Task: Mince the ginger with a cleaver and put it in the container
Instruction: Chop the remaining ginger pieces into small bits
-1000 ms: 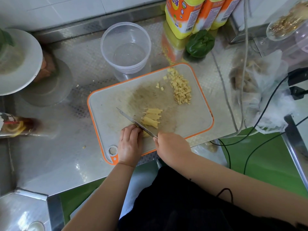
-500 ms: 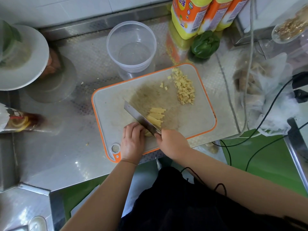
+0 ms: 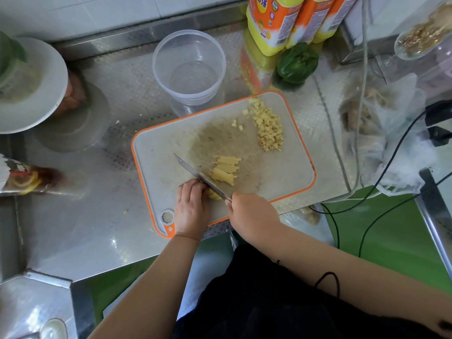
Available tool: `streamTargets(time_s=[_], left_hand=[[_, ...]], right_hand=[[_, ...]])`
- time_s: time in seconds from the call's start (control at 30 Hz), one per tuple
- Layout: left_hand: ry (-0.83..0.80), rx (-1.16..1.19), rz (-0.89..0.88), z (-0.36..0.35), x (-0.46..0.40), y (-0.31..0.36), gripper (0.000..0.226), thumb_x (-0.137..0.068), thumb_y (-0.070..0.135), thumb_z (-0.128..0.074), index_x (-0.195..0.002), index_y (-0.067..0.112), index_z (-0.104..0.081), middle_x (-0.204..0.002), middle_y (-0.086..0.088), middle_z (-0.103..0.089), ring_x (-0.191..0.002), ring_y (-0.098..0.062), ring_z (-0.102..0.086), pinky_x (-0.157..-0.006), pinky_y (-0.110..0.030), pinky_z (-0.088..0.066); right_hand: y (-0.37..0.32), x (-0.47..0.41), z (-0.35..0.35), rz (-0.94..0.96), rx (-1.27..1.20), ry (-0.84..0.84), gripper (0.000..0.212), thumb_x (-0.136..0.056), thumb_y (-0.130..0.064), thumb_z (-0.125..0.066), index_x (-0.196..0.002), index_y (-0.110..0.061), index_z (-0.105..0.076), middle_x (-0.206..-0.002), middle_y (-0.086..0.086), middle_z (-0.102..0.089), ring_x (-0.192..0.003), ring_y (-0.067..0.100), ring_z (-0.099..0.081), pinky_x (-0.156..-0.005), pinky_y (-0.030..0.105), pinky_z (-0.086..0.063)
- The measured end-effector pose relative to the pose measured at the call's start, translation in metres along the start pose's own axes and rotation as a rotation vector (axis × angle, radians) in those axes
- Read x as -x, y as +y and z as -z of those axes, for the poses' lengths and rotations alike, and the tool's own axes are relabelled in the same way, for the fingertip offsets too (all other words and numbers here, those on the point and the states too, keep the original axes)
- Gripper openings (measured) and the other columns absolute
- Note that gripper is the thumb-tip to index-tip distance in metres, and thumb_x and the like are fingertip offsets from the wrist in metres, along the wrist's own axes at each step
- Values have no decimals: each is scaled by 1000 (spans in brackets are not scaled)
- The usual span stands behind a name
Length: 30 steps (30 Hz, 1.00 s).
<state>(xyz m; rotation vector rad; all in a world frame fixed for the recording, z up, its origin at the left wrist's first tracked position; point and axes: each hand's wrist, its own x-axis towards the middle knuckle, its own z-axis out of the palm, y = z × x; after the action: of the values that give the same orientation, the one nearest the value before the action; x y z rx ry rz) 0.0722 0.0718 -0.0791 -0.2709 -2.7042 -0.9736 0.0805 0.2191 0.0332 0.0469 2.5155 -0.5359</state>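
An orange-rimmed grey cutting board (image 3: 156,155) lies on the steel counter. My right hand (image 3: 252,212) grips the handle of a cleaver (image 3: 195,174), whose blade stands edge-down on the board. My left hand (image 3: 192,206), fingers curled, holds a small piece of ginger (image 3: 214,195) against the blade's left side. Cut ginger strips (image 3: 225,170) lie fanned out right of the blade. A pile of minced ginger (image 3: 269,128) sits at the board's far right corner. A clear, empty plastic container (image 3: 188,67) stands just behind the board.
Yellow-orange bottles (image 3: 276,23) and a green pepper (image 3: 297,63) stand at the back right. A plastic bag (image 3: 381,133) and black cables (image 3: 381,192) lie to the right. A white plate (image 3: 49,94) and a wrapped bottle (image 3: 27,179) are on the left.
The cleaver blade tilted flat-side up half a second ago and now stands edge-down again beside the ginger piece. Both hands stay at the board's near edge.
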Motion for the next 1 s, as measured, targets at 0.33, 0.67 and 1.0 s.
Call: streamTargets(time_s=[0.33,0.67,1.0], left_hand=[[2,-28,15,-2,-2,-1,12,-85,-4,-52,-89,-2,-63,-97,-16,-58,-88,-29,-50,-83,-29,-41],[-4,-15,38,0,-3,0,17,-84,2,-49,-89,0,-64,-98,-15,-61,-90,-27,-50,-84,-29,-43],[-108,-90,-247,18,11,-14,26,-89,27,-66,-107,12,-55,-110,-10,-53,-98,-32,-52,-86,-36,-46]], right_hand=[[-2,-8,-10,-56,-60,-22,32,-102,-30,-35,-101,-6,-55,-93,14,-65,-88,34,-62,-64,34,-39],[-6,-20,-21,-67,-41,-18,20,-99,-23,-42,-99,-8,-55,-92,13,-66,-88,34,-63,-66,36,-44],[7,-32,-5,-72,-112,-125,36,-100,-38,-39,-99,-6,-55,-91,12,-60,-83,30,-56,-66,31,-37]])
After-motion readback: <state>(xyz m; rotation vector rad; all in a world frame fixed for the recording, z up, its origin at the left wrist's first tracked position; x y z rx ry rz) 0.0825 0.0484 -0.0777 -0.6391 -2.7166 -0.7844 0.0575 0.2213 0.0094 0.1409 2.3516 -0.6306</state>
